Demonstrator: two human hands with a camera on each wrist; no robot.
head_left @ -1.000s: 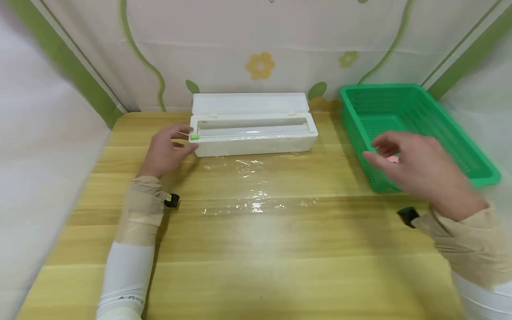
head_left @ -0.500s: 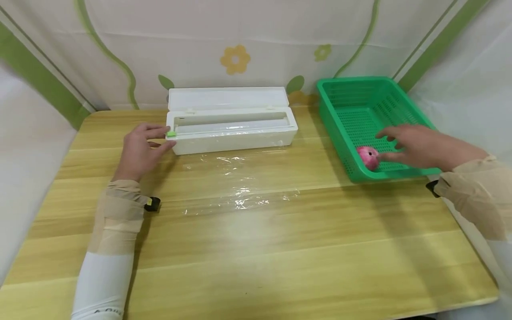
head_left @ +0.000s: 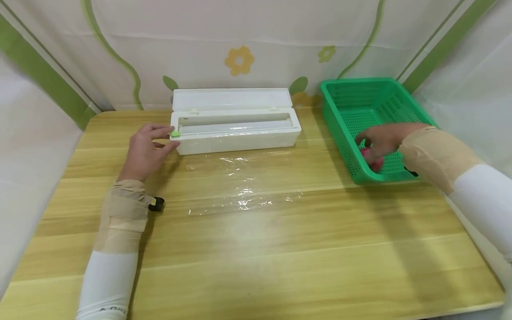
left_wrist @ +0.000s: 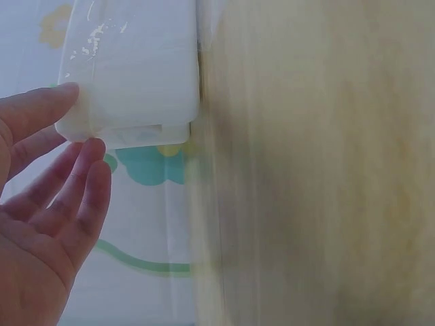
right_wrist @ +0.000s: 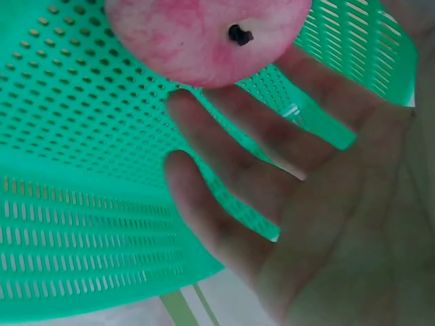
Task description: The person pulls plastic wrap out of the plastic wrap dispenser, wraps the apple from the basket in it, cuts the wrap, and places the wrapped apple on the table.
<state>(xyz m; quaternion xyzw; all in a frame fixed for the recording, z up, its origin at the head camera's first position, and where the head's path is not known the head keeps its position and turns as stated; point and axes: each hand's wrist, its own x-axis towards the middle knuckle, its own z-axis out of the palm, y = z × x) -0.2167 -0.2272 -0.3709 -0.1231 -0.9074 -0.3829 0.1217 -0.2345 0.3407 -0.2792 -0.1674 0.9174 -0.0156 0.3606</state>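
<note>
A white cling film dispenser (head_left: 240,143) stands at the back of the table with its lid raised and a roll inside. Clear film (head_left: 244,191) is drawn from it toward the front across the tabletop. My left hand (head_left: 146,153) pinches the dispenser's left end, by a small green slider (head_left: 175,134); in the left wrist view, thumb and fingertips meet the dispenser's corner. Inside the green basket (head_left: 338,133), my right hand (head_left: 384,140) grips a round pink fruit (right_wrist: 197,41) that looks like an apple. Its dark stem hollow faces the right wrist camera, with fingers along its near side.
The basket, with perforated walls, stands at the table's back right. Behind the wooden table (head_left: 280,262) hangs a flower-patterned curtain (head_left: 200,49), and pale cloth closes off both sides. Black wrist cameras sit on both forearms.
My right hand has moved down into the basket and taken hold of the pink fruit. The left hand stays at the dispenser's end. The head view has shifted a little.
</note>
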